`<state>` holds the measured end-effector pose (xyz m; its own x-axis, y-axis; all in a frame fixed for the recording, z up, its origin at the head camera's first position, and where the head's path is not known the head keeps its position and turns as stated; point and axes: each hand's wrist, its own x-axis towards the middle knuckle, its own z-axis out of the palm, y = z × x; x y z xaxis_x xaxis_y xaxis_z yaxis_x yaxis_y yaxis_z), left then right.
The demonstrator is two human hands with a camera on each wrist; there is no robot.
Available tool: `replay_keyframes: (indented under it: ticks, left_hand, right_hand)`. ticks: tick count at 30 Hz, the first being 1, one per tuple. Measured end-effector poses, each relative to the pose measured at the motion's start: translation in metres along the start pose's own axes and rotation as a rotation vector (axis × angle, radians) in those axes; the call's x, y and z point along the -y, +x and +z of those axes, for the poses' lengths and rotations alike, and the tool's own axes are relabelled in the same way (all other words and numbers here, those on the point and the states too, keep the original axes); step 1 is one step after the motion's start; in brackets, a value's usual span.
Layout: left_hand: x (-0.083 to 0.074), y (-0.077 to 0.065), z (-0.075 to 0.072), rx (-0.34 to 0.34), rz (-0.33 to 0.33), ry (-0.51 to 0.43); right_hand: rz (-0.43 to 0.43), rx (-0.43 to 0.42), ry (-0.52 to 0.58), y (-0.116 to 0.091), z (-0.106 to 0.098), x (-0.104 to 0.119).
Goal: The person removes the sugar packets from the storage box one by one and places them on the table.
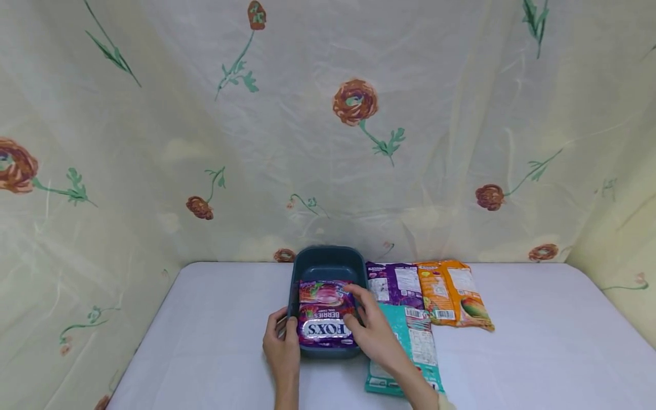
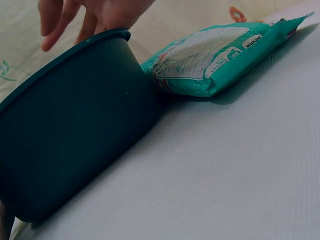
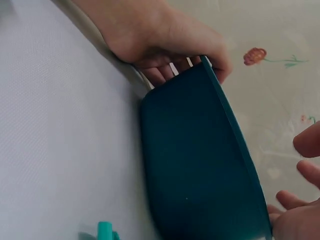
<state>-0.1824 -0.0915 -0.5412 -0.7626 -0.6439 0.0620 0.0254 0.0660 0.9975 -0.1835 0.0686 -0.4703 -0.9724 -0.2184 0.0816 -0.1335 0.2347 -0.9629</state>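
Observation:
A dark teal plastic bin (image 1: 330, 256) stands on the table, with a purple bag of Fox's Berries candy (image 1: 326, 313) lying in it, its print upside down in the head view. My left hand (image 1: 285, 340) grips the bin's left wall, thumb at the rim and fingers outside, as the right wrist view also shows. My right hand (image 1: 373, 329) is over the bin's right rim, its fingers spread and loosely bent, with thumb and forefinger at the bag's right edge. In the left wrist view, the right hand (image 2: 107, 15) shows above the rim.
Right of the bin lie a purple candy bag (image 1: 394, 283), an orange bag (image 1: 451, 293) with a mango picture, and a teal bag (image 1: 392, 330) partly under my right forearm. A flowered curtain (image 1: 420, 171) hangs behind the white table (image 1: 220, 336).

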Motion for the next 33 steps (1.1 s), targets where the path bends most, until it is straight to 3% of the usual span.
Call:
replay_keyframes:
  ticks: [10, 15, 22, 33]
  left_hand:
    - [0.001, -0.002, 0.002, 0.005, 0.005, 0.006]
    - [0.002, -0.001, 0.001, 0.008, 0.009, -0.003]
    - [0.002, -0.001, 0.000, 0.013, -0.004, 0.013]
    - [-0.001, -0.001, -0.001, 0.007, 0.016, -0.036]
  right_hand:
    - [0.045, -0.028, -0.168, 0.007, 0.004, 0.002]
    - [0.037, -0.043, -0.195, 0.013, 0.008, 0.001]
    - [0.093, -0.004, -0.242, 0.017, 0.013, 0.001]
    - [0.179, 0.013, -0.275, 0.028, 0.021, 0.004]
